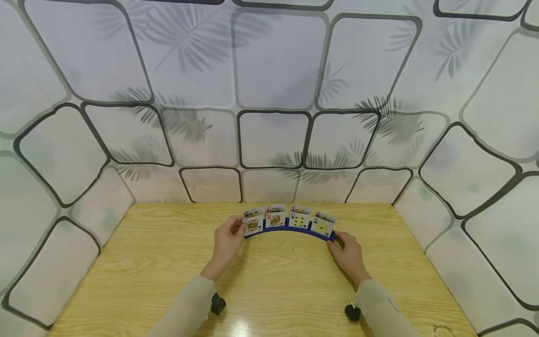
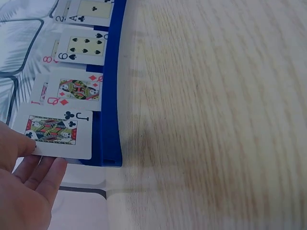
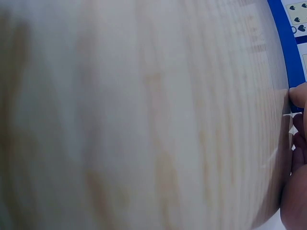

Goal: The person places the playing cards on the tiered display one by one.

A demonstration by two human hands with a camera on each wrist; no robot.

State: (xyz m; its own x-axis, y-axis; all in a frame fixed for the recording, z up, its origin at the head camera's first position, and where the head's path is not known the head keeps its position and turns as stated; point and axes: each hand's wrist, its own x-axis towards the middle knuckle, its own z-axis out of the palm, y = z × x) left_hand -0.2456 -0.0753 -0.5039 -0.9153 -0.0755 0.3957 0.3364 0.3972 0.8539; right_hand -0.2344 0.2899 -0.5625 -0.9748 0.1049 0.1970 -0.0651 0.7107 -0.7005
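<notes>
A curved blue card holder (image 1: 299, 230) stands towards the back of the table, with playing cards upright in two rows. Its front row runs from a jack of clubs (image 2: 53, 132) at the left through a queen of diamonds (image 2: 72, 91) and a six of spades (image 2: 86, 48) to an ace of clubs (image 1: 321, 227). Cards behind are partly covered by these. My left hand (image 1: 227, 238) pinches the jack of clubs at its outer edge, thumb on its face. At the holder's right end, my right hand (image 1: 348, 255) grips the blue base between thumb and fingers.
The holder rests on a light wooden table (image 1: 278, 281). Patterned fabric walls (image 1: 273, 140) rise at the back and on both sides, close behind the cards. Small black devices sit at both wrists, beneath the sleeves (image 1: 189, 299).
</notes>
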